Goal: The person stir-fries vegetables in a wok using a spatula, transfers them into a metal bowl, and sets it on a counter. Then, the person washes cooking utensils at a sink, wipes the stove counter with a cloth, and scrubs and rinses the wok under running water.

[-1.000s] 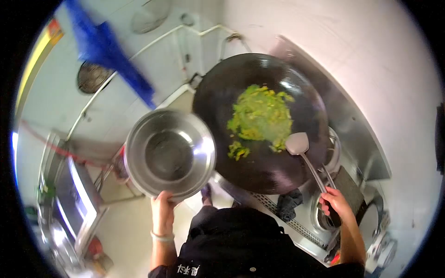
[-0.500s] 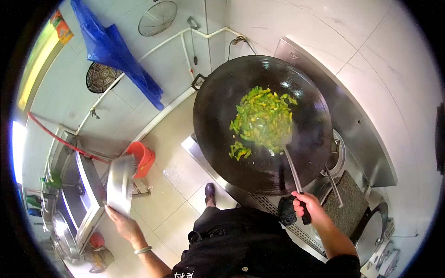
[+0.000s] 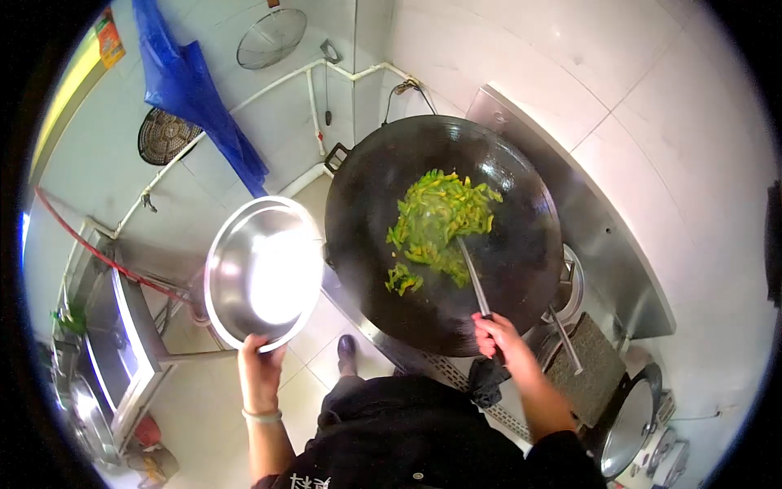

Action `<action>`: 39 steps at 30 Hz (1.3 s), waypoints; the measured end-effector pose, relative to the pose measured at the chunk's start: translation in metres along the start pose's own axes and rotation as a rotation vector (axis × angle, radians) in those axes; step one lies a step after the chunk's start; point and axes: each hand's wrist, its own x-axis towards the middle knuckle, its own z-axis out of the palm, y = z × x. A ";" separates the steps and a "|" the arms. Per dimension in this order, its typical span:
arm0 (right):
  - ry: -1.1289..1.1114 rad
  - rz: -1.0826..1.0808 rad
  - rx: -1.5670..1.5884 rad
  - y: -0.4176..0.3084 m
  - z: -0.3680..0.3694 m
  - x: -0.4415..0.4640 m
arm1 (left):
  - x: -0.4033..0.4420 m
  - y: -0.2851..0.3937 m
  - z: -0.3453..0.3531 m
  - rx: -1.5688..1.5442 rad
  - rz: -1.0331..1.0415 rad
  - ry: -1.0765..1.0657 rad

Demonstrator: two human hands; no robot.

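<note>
My left hand [image 3: 261, 379] grips the near rim of a shiny stainless steel basin [image 3: 226, 281]. The basin is held up just left of the wok [image 3: 366, 204], its inside facing me, with no food visible in it and a strong glare across it. Closed round the black handle of a wok spatula [image 3: 476, 281], my right hand [image 3: 503, 341] is by the wok's near right edge. The spatula's blade is hidden among chopped green vegetables [image 3: 444, 204], which look like green pepper pieces. A smaller clump lies apart on the lower left of the wok.
A ladle [image 3: 568, 342] rests beside the wok at the right, near a dark grey mat [image 3: 588, 371]. A large lidded pan [image 3: 631, 428] stands lower right. Steel sinks [image 3: 122, 326] line the left wall, where a blue plastic sheet [image 3: 199, 90] hangs.
My left hand has brought the basin up and right, turning its inside toward me; it now covers the red bucket. The spatula's blade has moved left into the vegetables.
</note>
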 end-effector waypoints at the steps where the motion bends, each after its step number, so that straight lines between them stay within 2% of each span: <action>1: -0.033 -0.044 0.038 0.005 0.001 0.012 | -0.002 -0.007 0.023 0.062 -0.051 -0.068; 4: -0.033 -0.093 0.103 0.013 0.013 0.010 | -0.001 -0.022 0.053 0.297 -0.106 -0.272; 8: -0.026 -0.105 0.101 0.010 0.019 -0.030 | 0.008 -0.031 0.083 0.402 -0.194 -0.464; 14: -0.034 -0.153 0.008 0.002 0.029 -0.089 | 0.024 -0.064 0.138 0.729 -0.057 -0.598; 16: -0.033 -0.188 -0.058 0.004 0.034 -0.107 | 0.045 -0.091 0.149 0.696 -0.088 -0.618; 20: 0.024 -0.298 -0.366 0.021 0.045 -0.130 | 0.072 -0.141 0.179 0.579 -0.194 -0.634; 23: 0.156 -0.310 -0.627 0.040 0.050 -0.130 | 0.064 -0.151 0.203 0.451 -0.252 -0.581; 24: 0.279 -0.269 -0.808 0.042 0.057 -0.132 | 0.060 -0.153 0.206 0.448 -0.251 -0.584; 26: 0.474 -0.620 -1.258 0.058 0.050 -0.124 | 0.052 -0.155 0.207 0.498 -0.187 -0.576; 29: 0.544 -0.719 -1.311 0.063 0.040 -0.126 | 0.046 -0.148 0.196 0.481 -0.209 -0.560; 32: 0.596 -0.728 -1.218 0.055 0.047 -0.131 | 0.050 -0.146 0.180 0.424 -0.260 -0.531; 33: 0.568 -0.802 -1.139 0.054 0.041 -0.128 | 0.048 -0.142 0.174 0.398 -0.272 -0.543; 34: 0.472 -0.609 -0.877 0.050 0.033 -0.129 | 0.047 -0.138 0.169 0.372 -0.285 -0.553; 36: 0.439 -0.409 -0.633 0.031 0.036 -0.148 | 0.033 -0.117 0.159 0.413 -0.263 -0.545; 39: 0.277 -0.278 -0.566 -0.010 0.014 -0.176 | 0.040 -0.094 0.126 0.481 -0.211 -0.529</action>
